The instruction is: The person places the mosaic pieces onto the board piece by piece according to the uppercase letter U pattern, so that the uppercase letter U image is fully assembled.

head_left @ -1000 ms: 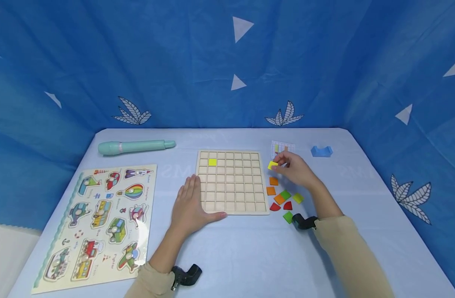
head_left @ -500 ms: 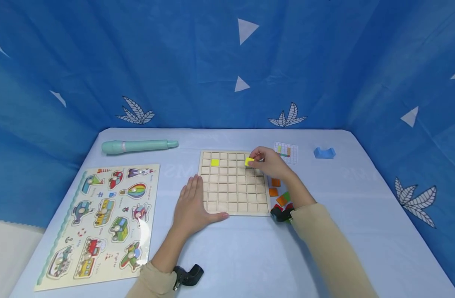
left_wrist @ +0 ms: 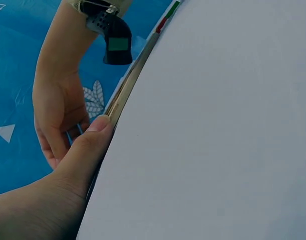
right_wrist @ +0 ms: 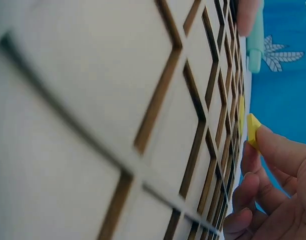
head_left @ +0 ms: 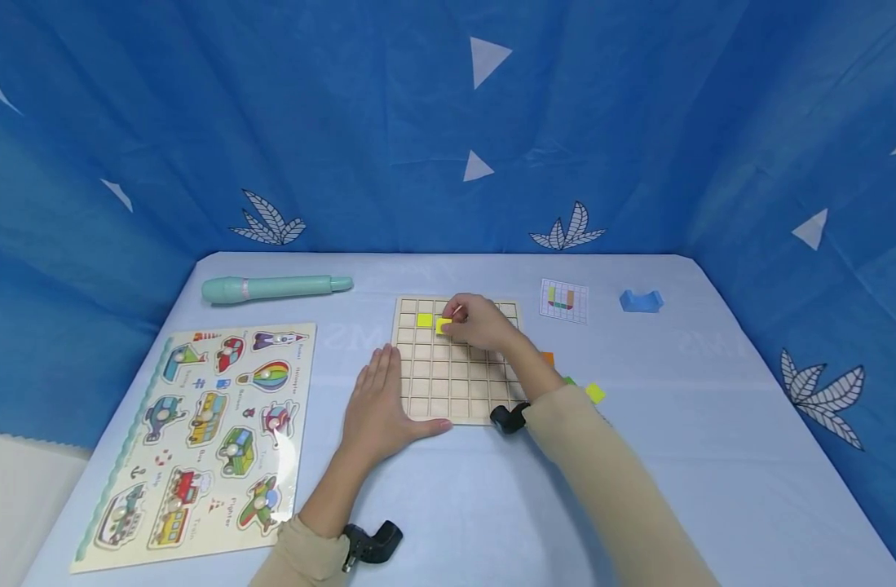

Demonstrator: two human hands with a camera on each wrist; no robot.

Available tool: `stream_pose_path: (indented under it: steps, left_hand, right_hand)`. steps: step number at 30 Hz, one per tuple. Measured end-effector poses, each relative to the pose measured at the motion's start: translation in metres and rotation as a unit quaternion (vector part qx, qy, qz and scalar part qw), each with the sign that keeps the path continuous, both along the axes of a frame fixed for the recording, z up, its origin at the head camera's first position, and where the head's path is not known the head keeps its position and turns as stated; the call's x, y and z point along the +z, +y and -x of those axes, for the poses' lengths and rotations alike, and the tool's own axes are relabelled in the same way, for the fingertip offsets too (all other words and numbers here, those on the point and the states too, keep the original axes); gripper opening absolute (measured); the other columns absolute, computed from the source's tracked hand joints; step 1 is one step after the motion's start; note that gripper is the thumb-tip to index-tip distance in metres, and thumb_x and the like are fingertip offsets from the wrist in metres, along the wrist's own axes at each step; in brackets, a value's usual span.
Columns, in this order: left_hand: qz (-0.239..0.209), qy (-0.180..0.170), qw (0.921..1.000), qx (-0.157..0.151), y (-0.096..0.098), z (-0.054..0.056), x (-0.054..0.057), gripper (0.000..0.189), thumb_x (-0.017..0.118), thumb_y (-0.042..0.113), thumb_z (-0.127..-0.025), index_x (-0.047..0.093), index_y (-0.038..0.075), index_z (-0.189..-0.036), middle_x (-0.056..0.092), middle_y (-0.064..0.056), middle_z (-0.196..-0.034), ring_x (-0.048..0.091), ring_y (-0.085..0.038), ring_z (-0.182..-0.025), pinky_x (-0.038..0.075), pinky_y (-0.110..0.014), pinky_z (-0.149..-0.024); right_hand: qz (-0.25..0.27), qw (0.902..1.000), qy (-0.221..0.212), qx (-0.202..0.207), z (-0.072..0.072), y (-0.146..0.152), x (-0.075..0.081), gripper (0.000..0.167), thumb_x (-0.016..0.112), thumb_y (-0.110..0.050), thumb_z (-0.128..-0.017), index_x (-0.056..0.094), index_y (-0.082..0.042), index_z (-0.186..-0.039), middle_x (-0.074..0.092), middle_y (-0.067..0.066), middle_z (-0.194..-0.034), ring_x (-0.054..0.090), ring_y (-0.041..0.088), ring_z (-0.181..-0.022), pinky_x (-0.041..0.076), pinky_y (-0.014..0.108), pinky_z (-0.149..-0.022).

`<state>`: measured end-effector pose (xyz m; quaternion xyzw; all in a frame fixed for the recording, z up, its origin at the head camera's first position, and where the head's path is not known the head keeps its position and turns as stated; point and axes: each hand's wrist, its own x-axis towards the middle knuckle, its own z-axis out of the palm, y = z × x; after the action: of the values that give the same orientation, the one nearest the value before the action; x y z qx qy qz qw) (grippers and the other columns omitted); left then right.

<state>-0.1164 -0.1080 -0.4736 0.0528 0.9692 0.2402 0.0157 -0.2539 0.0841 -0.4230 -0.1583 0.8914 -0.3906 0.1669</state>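
A wooden grid board (head_left: pixel 436 371) lies on the table between the two hands. One yellow square tile (head_left: pixel 424 320) sits in a cell near its upper left. My right hand (head_left: pixel 480 322) pinches a second yellow tile (right_wrist: pixel 252 131) between thumb and finger, just over the board and to the right of the placed one. Flat along the board's left and lower edge rests my left hand (head_left: pixel 377 399), fingers straight and thumb spread. In the left wrist view the left thumb (left_wrist: pixel 95 130) touches the board's edge.
A pattern card (head_left: pixel 564 302) and a blue holder (head_left: pixel 642 302) lie at the back right. Right of the board are an orange tile (head_left: pixel 548 358) and a yellow-green tile (head_left: pixel 595 394), others hidden by the sleeve. A vehicle puzzle (head_left: pixel 198 440) and a green microphone-shaped object (head_left: pixel 277 289) lie left.
My right hand has carried the yellow tile leftward from beside the board's right edge to over its upper cells. The left hand has stayed on the board's edge.
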Motion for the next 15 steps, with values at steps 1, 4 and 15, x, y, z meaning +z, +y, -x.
stream_pose_path:
  steps: [1, 4, 15]
  left_hand:
    - [0.0, 0.001, 1.0, -0.001, 0.0, 0.0, 0.0, 0.144, 0.066, 0.089, -0.058, 0.01, 0.002, -0.159, 0.009, -0.015, -0.168, 0.005, -0.029, -0.157, 0.015, -0.049, -0.126]
    - [-0.003, 0.005, 1.0, -0.006, -0.001, 0.0, 0.001, 0.143, 0.067, 0.088, -0.059, 0.011, 0.001, -0.158, 0.011, -0.015, -0.167, 0.006, -0.029, -0.156, 0.015, -0.05, -0.126]
    - [-0.006, 0.005, 0.9999, -0.008, -0.004, -0.001, 0.001, 0.142, 0.067, 0.087, -0.06, 0.012, 0.001, -0.158, 0.013, -0.015, -0.167, 0.008, -0.029, -0.156, 0.015, -0.049, -0.126]
  right_hand:
    - [-0.002, 1.0, 0.0, 0.001, 0.0, -0.003, -0.001, 0.016, 0.071, -0.019, -0.092, 0.063, -0.013, -0.105, 0.061, 0.004, -0.088, 0.054, 0.017, -0.076, 0.046, 0.027, -0.065]
    - [-0.011, 0.9999, 0.0, 0.001, -0.001, -0.012, -0.003, 0.016, 0.072, -0.019, -0.092, 0.063, -0.014, -0.103, 0.061, 0.003, -0.087, 0.054, 0.017, -0.076, 0.047, 0.027, -0.066]
    - [-0.051, 0.9983, 0.029, 0.009, -0.005, -0.034, -0.006, 0.015, 0.072, -0.022, -0.092, 0.063, -0.016, -0.101, 0.062, 0.001, -0.091, 0.057, 0.016, -0.083, 0.048, 0.03, -0.077]
